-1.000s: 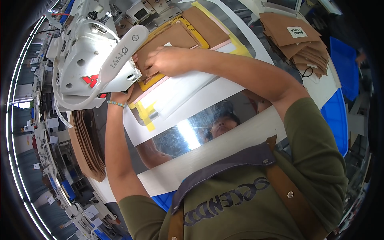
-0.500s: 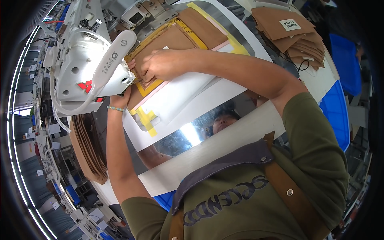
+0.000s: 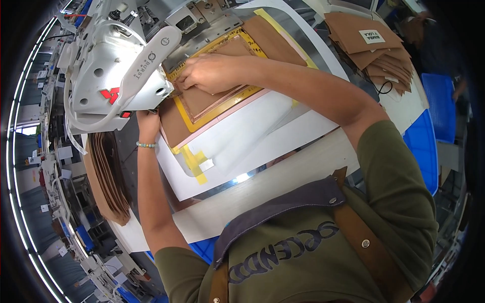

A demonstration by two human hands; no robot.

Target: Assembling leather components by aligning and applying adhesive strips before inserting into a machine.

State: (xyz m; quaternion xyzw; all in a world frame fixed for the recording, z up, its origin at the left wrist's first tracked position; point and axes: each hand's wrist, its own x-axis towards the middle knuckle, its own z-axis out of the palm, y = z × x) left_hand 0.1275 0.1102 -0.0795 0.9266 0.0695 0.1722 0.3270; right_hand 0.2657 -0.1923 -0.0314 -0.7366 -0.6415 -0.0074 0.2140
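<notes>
A brown panel (image 3: 214,103) lies inside a yellow rectangular frame (image 3: 194,122) on a clear template with yellow tape (image 3: 197,166). My right hand (image 3: 212,73) rests over the frame's upper left part, its fingers bent and bunched near the sewing machine head (image 3: 118,76). Whatever those fingertips hold, if anything, is hidden. At the template's left edge, below the machine head, is my left hand (image 3: 148,127). The machine hides its fingers. A white sheet (image 3: 227,151) shows around and beneath the template.
A stack of brown panels (image 3: 106,182) stands left of my left forearm. More brown pieces (image 3: 361,38) lie piled at the far right, with a blue bin (image 3: 422,151) below them. A white lever arm (image 3: 146,63) juts from the machine. A shiny metal plate (image 3: 247,177) shows past the sheet.
The template, frame and white sheet have slid toward me, covering more of the shiny plate. My left hand has drawn back slightly. My right hand now sits higher on the frame.
</notes>
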